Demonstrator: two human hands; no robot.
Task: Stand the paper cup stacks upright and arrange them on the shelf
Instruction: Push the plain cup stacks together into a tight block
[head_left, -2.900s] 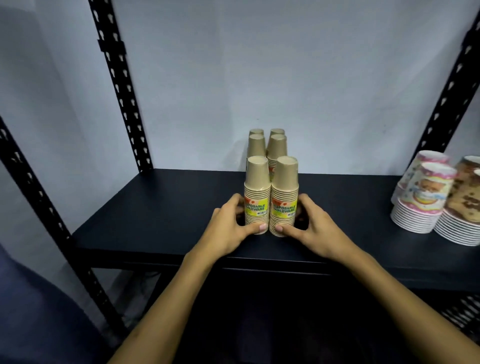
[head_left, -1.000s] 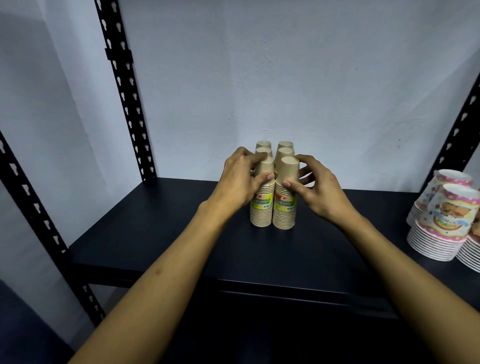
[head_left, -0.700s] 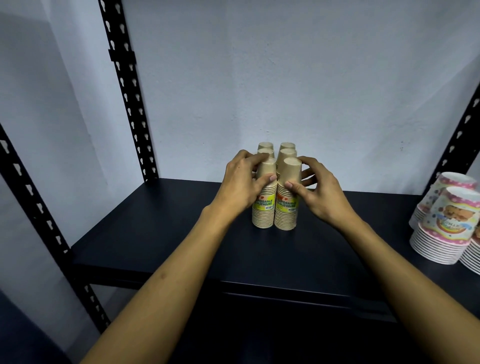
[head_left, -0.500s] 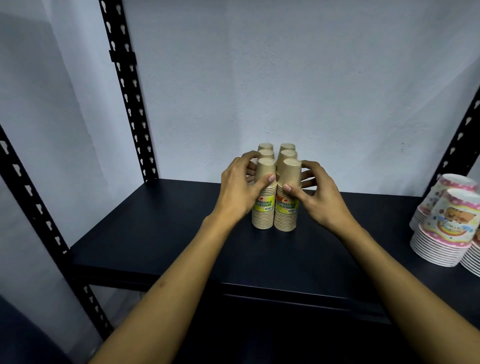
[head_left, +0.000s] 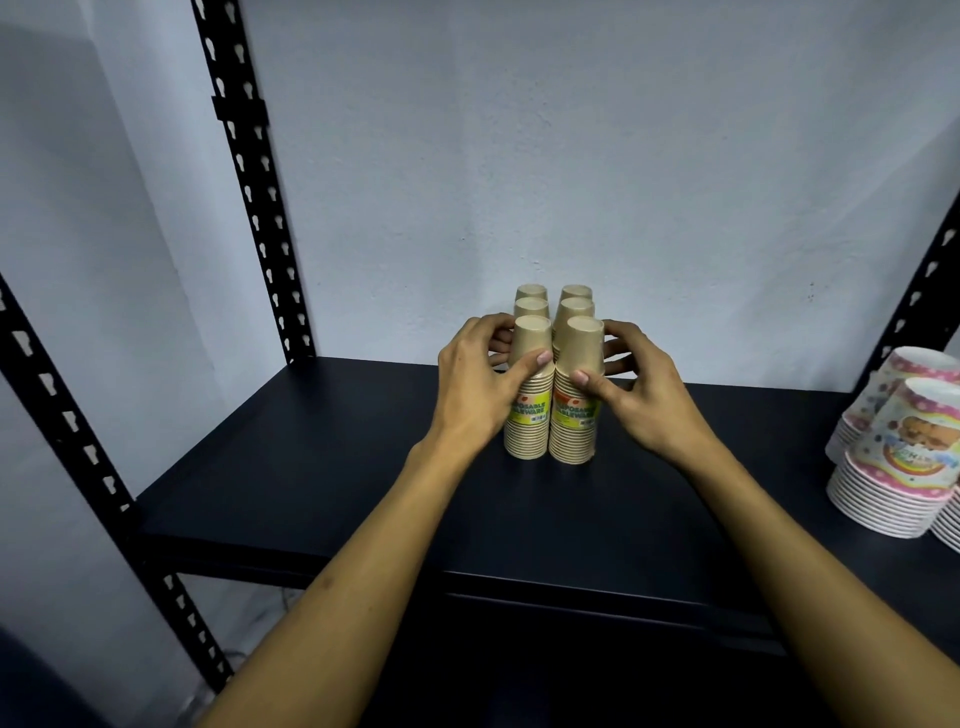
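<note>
Six brown paper cup stacks (head_left: 550, 384) stood upright in two close rows near the back edge of the shelf (head_left: 322, 467), about midway along it. The left hand (head_left: 475, 387) gripped the front left stack, and the right hand (head_left: 641, 387) gripped the front right one, fingers curled around each. This looked like the final squaring step. The next move probably needed a gentle release, so nothing tipped over.

The yellow labels on the two front cup stacks (head_left: 550, 415) read "DISPOSABLE TABLEWARE"; the smaller print is too small.
</note>
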